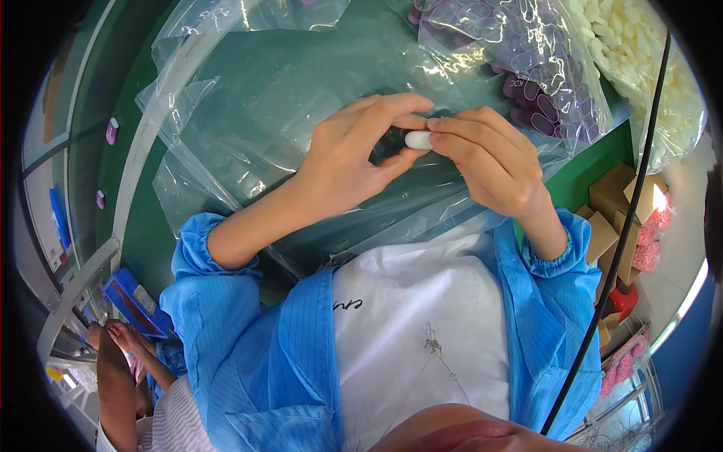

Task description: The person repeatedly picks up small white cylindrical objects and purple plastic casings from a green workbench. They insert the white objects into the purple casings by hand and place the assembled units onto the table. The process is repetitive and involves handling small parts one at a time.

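A small white oval piece (419,140) with a smooth surface is between my two hands, above a sheet of clear plastic (279,83). My right hand (493,158) pinches its right end between thumb and fingers. From the other side my left hand (360,147) curves round in a loose ring, its thumb against the lower edge of the piece and its fingertips meeting those of the right hand. The fingers partly cover the piece. Beyond my right hand, a clear bag holds several purple oval pieces (538,105).
A clear bag of cream-coloured oval pieces (648,68) lies at the far right. Cardboard boxes (614,196) and pink bundles (649,245) stand lower right. A black cable (629,211) crosses the right side. Another person's hands (120,335) and a blue box (139,301) are at lower left.
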A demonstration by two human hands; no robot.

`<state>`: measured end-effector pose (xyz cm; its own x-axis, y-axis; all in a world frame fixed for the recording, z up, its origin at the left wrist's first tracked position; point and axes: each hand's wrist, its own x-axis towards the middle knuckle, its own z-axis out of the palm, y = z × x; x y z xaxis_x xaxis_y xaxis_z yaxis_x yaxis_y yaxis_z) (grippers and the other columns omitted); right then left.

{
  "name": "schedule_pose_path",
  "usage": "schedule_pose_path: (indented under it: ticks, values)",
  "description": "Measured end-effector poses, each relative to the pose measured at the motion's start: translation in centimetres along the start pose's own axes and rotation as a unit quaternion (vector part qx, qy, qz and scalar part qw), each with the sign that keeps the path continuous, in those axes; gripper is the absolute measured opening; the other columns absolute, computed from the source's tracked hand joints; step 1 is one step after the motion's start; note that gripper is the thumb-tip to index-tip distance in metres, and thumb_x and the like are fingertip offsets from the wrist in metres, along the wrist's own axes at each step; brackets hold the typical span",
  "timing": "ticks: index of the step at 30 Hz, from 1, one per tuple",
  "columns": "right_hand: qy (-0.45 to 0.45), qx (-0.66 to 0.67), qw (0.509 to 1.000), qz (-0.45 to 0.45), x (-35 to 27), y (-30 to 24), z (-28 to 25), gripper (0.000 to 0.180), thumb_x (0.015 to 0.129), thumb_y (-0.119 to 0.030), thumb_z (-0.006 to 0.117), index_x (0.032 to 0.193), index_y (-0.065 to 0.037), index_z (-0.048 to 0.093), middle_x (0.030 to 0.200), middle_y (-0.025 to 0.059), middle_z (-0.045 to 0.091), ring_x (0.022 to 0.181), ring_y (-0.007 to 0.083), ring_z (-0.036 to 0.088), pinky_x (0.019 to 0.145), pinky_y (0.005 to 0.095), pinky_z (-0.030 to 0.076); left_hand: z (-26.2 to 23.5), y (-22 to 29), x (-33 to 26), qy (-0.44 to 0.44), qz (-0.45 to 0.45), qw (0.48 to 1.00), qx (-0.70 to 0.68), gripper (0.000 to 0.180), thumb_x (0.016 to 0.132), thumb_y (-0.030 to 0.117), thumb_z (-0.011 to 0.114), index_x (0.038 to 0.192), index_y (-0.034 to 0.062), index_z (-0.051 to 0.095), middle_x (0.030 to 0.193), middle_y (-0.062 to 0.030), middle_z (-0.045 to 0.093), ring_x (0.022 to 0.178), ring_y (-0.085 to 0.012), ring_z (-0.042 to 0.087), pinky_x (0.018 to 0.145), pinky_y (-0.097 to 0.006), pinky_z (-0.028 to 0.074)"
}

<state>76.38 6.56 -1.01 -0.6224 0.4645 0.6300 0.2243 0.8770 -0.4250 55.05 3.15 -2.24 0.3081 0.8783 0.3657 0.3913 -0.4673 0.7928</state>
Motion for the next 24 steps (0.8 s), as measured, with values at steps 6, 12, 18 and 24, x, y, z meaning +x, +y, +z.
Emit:
schedule_pose_path:
  ticks: [6,12,18,24]
  values:
    - [0.01,-0.027,0.999,-0.045,-0.8,0.6,0.3,0.038,0.063,-0.003,0.071,0.099,0.01,0.07,0.092,0.018,0.068,0.073,0.0283,0.064,0.06,0.0338,0.056,0.1,-0.1,-0.1,-0.001,0.013,1.0,-0.003,0.052,0.075,0.001,0.084,0.121,0.005,0.061,0.1,-0.0088,0.077,0.092,-0.0201,0.074,0.079,-0.028,0.057]
    - [-0.026,-0.024,0.997,-0.075,-0.9,0.7,0.2,0.043,0.064,-0.004,0.074,0.105,0.009,0.072,0.099,0.0173,0.067,0.075,0.0277,0.064,0.06,0.0333,0.056,0.3,-0.2,-0.3,-0.011,0.02,1.0,-0.016,0.049,0.076,0.001,0.084,0.12,0.0051,0.062,0.101,-0.0085,0.076,0.092,-0.021,0.074,0.078,-0.029,0.058]
    - [-0.056,0.035,0.997,-0.036,-1.3,1.2,0.0,0.045,0.066,0.001,0.079,0.11,0.006,0.073,0.103,0.0168,0.068,0.079,0.0265,0.067,0.062,0.0328,0.057,0.0,-0.6,-0.1,-0.028,0.018,0.999,-0.024,0.049,0.076,0.004,0.085,0.119,0.0048,0.062,0.101,-0.0086,0.076,0.091,-0.021,0.075,0.078,-0.029,0.058]
    - [-0.043,0.057,0.996,-0.047,-1.6,1.6,-0.3,0.039,0.071,0.001,0.075,0.11,0.007,0.073,0.102,0.0167,0.069,0.078,0.025,0.069,0.058,0.0321,0.057,-0.1,-0.9,-0.2,-0.03,0.025,0.999,-0.035,0.048,0.077,0.005,0.085,0.118,0.0035,0.06,0.101,-0.0086,0.076,0.09,-0.0211,0.075,0.079,-0.029,0.058]
